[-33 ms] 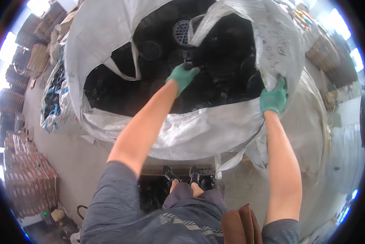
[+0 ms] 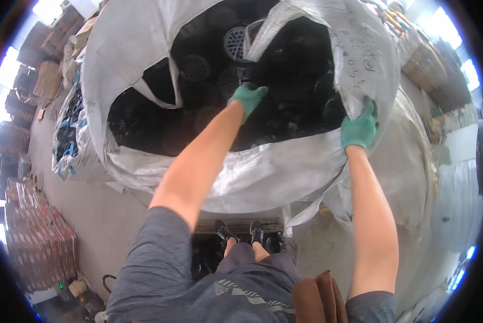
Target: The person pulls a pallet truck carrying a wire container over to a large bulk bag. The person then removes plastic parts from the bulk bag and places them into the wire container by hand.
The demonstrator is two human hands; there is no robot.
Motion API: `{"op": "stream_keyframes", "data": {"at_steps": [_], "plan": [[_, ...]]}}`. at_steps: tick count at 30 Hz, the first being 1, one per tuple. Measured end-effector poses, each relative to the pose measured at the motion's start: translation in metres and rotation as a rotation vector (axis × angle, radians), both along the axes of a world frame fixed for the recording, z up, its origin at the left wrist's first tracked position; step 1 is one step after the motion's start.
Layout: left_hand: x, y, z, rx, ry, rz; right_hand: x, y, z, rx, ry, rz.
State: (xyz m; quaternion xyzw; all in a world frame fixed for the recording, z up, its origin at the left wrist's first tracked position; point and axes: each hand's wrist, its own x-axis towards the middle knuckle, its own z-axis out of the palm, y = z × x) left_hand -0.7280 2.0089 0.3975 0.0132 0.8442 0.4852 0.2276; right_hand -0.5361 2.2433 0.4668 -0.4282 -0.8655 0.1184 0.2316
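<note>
A large white woven bulk bag (image 2: 268,185) stands before me, its mouth gaping over dark contents. Inside lie several black plastic parts, among them round discs (image 2: 194,68) with holes and a paler round grate (image 2: 235,44). My left hand (image 2: 248,100), in a green glove, reaches into the mouth with its fingers curled down among the black parts. What its fingertips hold is lost in the dark. At the right edge of the opening, my right hand (image 2: 361,129), also green-gloved, is closed on the bag's rim.
One strap loop (image 2: 265,37) hangs across the mouth, another (image 2: 171,89) at its left. My feet (image 2: 241,230) are on a slatted platform. A smaller filled bag (image 2: 69,134) stands at left, another white bag (image 2: 400,161) at right. Flattened stacks (image 2: 40,231) line the left side.
My left hand has shifted slightly to the right within the bag. The right hand keeps its hold on the rim. The whole view has shifted a little.
</note>
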Motion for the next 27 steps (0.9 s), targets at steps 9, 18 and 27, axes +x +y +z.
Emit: {"op": "stream_keyframes", "data": {"at_steps": [9, 18, 27], "plan": [[-0.039, 0.142, 0.004, 0.014, 0.850, 0.056, 0.017, 0.013, 0.001, -0.078, 0.020, -0.045], [-0.144, 0.174, 0.042, -0.270, 0.577, -0.603, 0.011, 0.007, 0.018, -0.148, -0.003, -0.033], [-0.003, 0.054, 0.074, -0.104, 1.179, -0.281, 0.006, 0.002, 0.019, -0.168, -0.004, -0.044]]}}
